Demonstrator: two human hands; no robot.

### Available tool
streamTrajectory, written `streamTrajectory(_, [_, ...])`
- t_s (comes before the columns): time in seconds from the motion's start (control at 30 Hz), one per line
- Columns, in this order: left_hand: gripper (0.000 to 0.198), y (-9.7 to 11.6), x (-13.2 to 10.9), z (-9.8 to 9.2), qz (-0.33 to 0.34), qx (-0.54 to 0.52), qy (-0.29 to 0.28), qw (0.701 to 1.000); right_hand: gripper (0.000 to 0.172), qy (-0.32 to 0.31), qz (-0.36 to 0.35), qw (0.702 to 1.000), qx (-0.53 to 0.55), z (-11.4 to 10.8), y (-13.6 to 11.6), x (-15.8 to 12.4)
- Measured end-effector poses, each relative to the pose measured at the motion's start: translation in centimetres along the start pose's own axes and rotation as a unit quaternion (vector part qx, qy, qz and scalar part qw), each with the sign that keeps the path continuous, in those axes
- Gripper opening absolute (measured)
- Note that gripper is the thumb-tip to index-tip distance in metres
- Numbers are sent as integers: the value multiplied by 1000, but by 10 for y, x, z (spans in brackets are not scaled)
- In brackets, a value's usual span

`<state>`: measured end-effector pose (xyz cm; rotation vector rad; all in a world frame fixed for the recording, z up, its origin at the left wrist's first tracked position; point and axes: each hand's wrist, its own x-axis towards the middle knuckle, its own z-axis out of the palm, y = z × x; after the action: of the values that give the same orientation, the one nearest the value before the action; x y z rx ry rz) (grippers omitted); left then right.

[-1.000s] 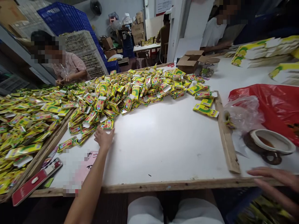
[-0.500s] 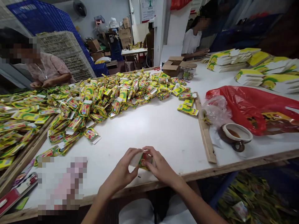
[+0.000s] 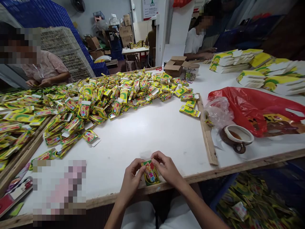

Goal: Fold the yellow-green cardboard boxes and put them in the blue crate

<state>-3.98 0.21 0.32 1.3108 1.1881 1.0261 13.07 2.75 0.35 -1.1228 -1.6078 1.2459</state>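
Both my hands pinch one small yellow-green carton (image 3: 150, 173) at the near edge of the white table (image 3: 152, 133). My left hand (image 3: 132, 177) grips its left side, fingers curled. My right hand (image 3: 167, 168) holds its top right corner, fingers bent over it. The carton stands roughly upright between them, its printed face toward me. A big heap of the same flat cartons (image 3: 100, 95) spreads across the far left of the table, about an arm's length away.
A wooden slat (image 3: 206, 133) divides the table; right of it lie a red plastic bag (image 3: 252, 108), a clear bag (image 3: 218, 111) and a glue dish (image 3: 239, 136). Stacks of larger cartons (image 3: 238, 62) and a brown box (image 3: 175, 66) sit beyond. Other people work at the left and the back.
My left hand took a carton from the heap and brought it to the near edge, where my right hand joined it. Since half a second ago the carton has turned upright.
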Motion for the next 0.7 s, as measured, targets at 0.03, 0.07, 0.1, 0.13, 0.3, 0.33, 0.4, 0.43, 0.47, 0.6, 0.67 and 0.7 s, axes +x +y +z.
streamTrajectory(0.03, [15, 1, 3, 2, 11, -5, 13, 1000, 12, 4, -6, 1000, -11, -1, 1, 3])
streamTrajectory(0.07, [16, 1, 6, 4, 20, -17, 27, 999, 14, 12, -9, 1000, -12, -1, 1, 5])
streamTrajectory(0.1, [20, 2, 9, 6, 24, -36, 39, 998, 12, 21, -8, 1000, -2, 0, 2, 6])
streamTrajectory(0.13, [27, 3, 11, 8, 23, -58, 47, 997, 9, 30, -4, 999, 17, 0, 3, 6])
streamTrajectory(0.3, [17, 7, 10, 11, 11, -24, 49, 998, 14, 17, -17, 999, 28, -1, -1, 0])
streamTrajectory(0.33, [14, 8, 8, 11, 15, -7, 55, 998, 12, 13, -25, 999, 16, -1, -3, -2])
streamTrajectory(0.4, [14, 10, 5, 12, 20, 9, 74, 997, 11, 18, -31, 999, 2, 0, -8, -2])
streamTrajectory(0.43, [14, 10, 3, 13, 18, 12, 82, 996, 11, 24, -28, 999, -3, 1, -10, -2])
streamTrajectory(0.47, [15, 11, 3, 14, 15, 15, 86, 996, 10, 32, -23, 999, -10, 2, -12, -1])
streamTrajectory(0.6, [17, 12, 5, 18, -11, 23, 102, 994, 8, 61, 12, 997, -36, 3, -17, 6])
streamTrajectory(0.67, [17, 11, 8, 18, -18, 25, 112, 993, 9, 65, 24, 997, -43, 2, -19, 8])
streamTrajectory(0.7, [17, 10, 9, 17, -18, 23, 113, 993, 10, 63, 25, 997, -45, 1, -20, 8])
